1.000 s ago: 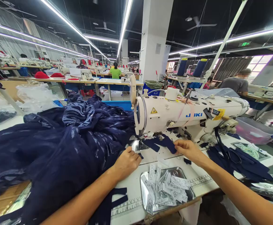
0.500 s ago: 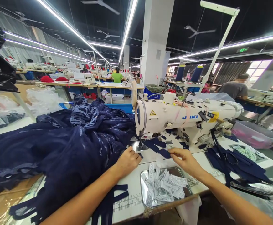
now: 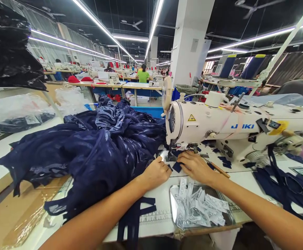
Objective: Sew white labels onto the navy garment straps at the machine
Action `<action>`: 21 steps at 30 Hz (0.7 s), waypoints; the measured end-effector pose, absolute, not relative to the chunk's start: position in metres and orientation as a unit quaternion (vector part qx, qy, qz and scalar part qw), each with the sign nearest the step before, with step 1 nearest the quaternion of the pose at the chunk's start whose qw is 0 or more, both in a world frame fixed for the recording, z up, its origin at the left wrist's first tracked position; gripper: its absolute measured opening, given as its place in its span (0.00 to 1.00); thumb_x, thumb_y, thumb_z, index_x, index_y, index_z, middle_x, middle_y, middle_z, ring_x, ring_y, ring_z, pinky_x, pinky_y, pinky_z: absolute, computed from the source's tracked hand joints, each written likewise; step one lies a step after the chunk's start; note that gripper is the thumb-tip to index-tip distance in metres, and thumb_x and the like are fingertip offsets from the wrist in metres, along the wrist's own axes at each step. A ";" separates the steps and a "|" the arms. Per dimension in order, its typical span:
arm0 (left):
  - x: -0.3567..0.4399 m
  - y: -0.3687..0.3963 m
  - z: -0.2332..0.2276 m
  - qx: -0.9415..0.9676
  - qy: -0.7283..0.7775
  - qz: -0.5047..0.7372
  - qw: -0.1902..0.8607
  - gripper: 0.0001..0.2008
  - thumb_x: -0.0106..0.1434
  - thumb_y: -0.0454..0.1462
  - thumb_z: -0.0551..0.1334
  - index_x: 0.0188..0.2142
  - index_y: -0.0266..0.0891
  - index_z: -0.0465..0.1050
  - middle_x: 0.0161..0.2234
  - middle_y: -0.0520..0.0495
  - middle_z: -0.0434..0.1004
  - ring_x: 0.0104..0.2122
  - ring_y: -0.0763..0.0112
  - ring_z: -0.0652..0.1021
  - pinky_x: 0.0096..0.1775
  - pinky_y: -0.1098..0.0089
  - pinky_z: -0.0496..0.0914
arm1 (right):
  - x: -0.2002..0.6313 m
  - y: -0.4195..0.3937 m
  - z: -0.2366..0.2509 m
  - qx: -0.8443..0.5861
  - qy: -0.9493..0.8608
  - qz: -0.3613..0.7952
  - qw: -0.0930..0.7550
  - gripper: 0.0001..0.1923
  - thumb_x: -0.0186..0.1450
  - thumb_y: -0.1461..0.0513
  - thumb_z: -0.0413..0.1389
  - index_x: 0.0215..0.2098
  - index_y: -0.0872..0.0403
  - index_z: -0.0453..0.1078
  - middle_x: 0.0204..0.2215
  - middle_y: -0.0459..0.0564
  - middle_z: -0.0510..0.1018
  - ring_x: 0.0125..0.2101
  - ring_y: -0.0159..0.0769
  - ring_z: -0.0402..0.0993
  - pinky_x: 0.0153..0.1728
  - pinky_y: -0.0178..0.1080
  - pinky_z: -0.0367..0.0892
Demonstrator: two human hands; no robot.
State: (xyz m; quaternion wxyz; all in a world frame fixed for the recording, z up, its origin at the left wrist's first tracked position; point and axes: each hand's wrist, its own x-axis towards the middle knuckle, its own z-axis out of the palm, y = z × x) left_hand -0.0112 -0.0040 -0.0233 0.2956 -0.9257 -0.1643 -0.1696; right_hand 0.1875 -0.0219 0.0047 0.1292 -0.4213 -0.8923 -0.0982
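Note:
My left hand (image 3: 156, 173) is closed beside the needle plate, with the edge of navy fabric (image 3: 170, 167) showing at its fingertips. Close to the presser foot (image 3: 170, 155), my right hand (image 3: 195, 167) bends its fingers over a small navy fabric strip (image 3: 177, 167), part of which is hidden. Both hands lie under the head of a white sewing machine (image 3: 206, 121). A heap of dark navy sheer garments (image 3: 109, 149) spreads out left of the left hand. Just below the hands, a metal tray (image 3: 172, 194) holds several white printed labels (image 3: 201, 205).
A wooden-handled tool (image 3: 220, 170) and navy scraps (image 3: 224, 161) lie right of my right hand. More navy pieces (image 3: 294, 187) rest farther right. Navy straps (image 3: 133, 222) hang over the front edge. A black plastic bag (image 3: 10, 48) hangs at upper left. Other people sit at machines behind.
My right hand has moved left, in toward the presser foot, bringing it close to my left hand. The wooden-handled tool now shows. The camera view has turned left.

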 end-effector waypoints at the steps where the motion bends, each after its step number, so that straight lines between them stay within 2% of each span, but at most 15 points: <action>1: -0.011 -0.004 -0.023 -0.926 -0.165 -0.169 0.293 0.09 0.59 0.28 0.54 0.23 0.33 0.65 0.18 0.50 0.69 0.19 0.71 0.69 0.28 0.67 0.57 | 0.181 -0.024 0.005 -0.437 -0.887 -0.076 0.126 0.07 0.60 0.66 0.48 0.34 0.56 0.67 0.35 0.52 0.72 0.36 0.38 0.66 0.38 0.41 0.61; 3: -0.011 -0.005 -0.022 -0.928 -0.168 -0.167 0.289 0.09 0.59 0.28 0.54 0.23 0.33 0.65 0.18 0.50 0.69 0.20 0.71 0.69 0.28 0.67 0.58 | 0.169 -0.026 0.005 -0.464 -0.878 -0.063 0.103 0.05 0.59 0.62 0.50 0.32 0.56 0.65 0.31 0.51 0.70 0.33 0.38 0.65 0.35 0.41 0.60; 6: -0.011 -0.007 -0.020 -0.927 -0.170 -0.164 0.291 0.09 0.59 0.28 0.54 0.22 0.33 0.64 0.18 0.50 0.69 0.20 0.71 0.69 0.28 0.67 0.58 | 0.163 -0.024 0.002 -0.462 -0.881 -0.083 0.064 0.04 0.58 0.62 0.50 0.30 0.56 0.64 0.30 0.51 0.69 0.31 0.37 0.64 0.34 0.40 0.59; 13: -0.011 -0.008 -0.021 -0.924 -0.172 -0.168 0.297 0.11 0.60 0.28 0.52 0.22 0.34 0.64 0.18 0.50 0.67 0.20 0.71 0.69 0.28 0.67 0.58 | 0.169 -0.023 0.003 -0.404 -0.901 -0.148 0.045 0.10 0.61 0.67 0.46 0.26 0.56 0.66 0.27 0.51 0.70 0.30 0.37 0.65 0.37 0.41 0.58; 18: -0.011 -0.007 -0.020 -0.926 -0.176 -0.162 0.292 0.12 0.61 0.27 0.50 0.22 0.34 0.63 0.17 0.50 0.67 0.20 0.72 0.69 0.28 0.67 0.58 | 0.163 -0.028 0.000 -0.413 -0.892 -0.178 0.049 0.07 0.60 0.66 0.48 0.28 0.57 0.68 0.28 0.53 0.71 0.31 0.40 0.67 0.40 0.44 0.57; 21: -0.011 -0.007 -0.021 -0.925 -0.176 -0.164 0.293 0.12 0.61 0.27 0.50 0.22 0.34 0.63 0.17 0.50 0.66 0.20 0.72 0.68 0.28 0.67 0.58 | 0.160 -0.030 -0.004 -0.405 -0.893 -0.193 0.037 0.09 0.57 0.71 0.47 0.29 0.57 0.68 0.27 0.53 0.71 0.31 0.40 0.68 0.45 0.46 0.55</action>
